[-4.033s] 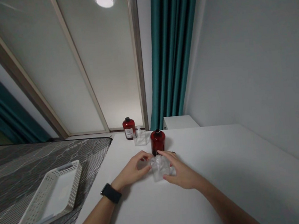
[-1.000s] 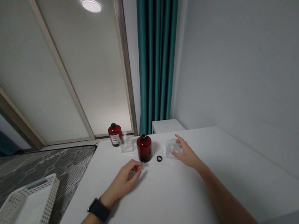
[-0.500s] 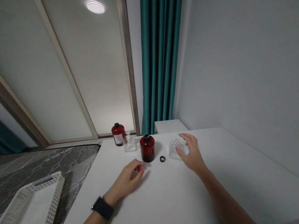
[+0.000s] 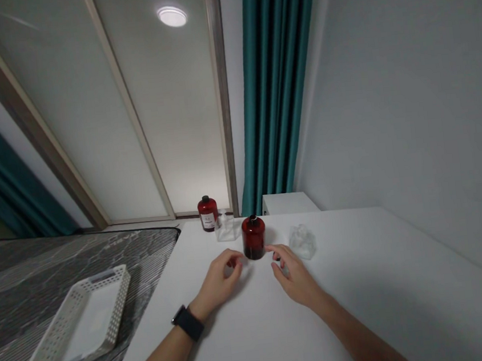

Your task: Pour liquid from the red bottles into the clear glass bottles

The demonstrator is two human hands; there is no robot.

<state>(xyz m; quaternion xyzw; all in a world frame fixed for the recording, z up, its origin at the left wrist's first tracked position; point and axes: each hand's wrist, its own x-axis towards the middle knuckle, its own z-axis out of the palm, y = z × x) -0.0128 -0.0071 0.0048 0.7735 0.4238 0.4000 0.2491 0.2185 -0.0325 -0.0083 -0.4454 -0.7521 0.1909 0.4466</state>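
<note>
A dark red bottle (image 4: 254,240) with a black neck stands upright between my two hands. My left hand (image 4: 220,280), wearing a black watch (image 4: 187,323), is to the bottle's lower left; its fingers are loosely curled, thumb and fingertips slightly apart, with nothing clearly visible in them. To the lower right is my right hand (image 4: 293,275), fingers apart above the tabletop, the index fingertip close to the bottle's side. A small black ring (image 4: 277,257) shows partly between its thumb and fingers; I cannot tell if they touch it. Crumpled clear plastic (image 4: 302,242) lies just beyond that hand.
Behind on the left stand a red labelled bottle (image 4: 208,213) and a clear plastic wrapping (image 4: 225,228) on the white table (image 4: 258,339). A white perforated basket (image 4: 119,308) is off the table's left side. A white cabinet (image 4: 290,203) stands beyond the far edge.
My right hand has moved left, from the crumpled plastic to the black ring beside the bottle. My left hand stays near the bottle. The view has shifted a little to the left.
</note>
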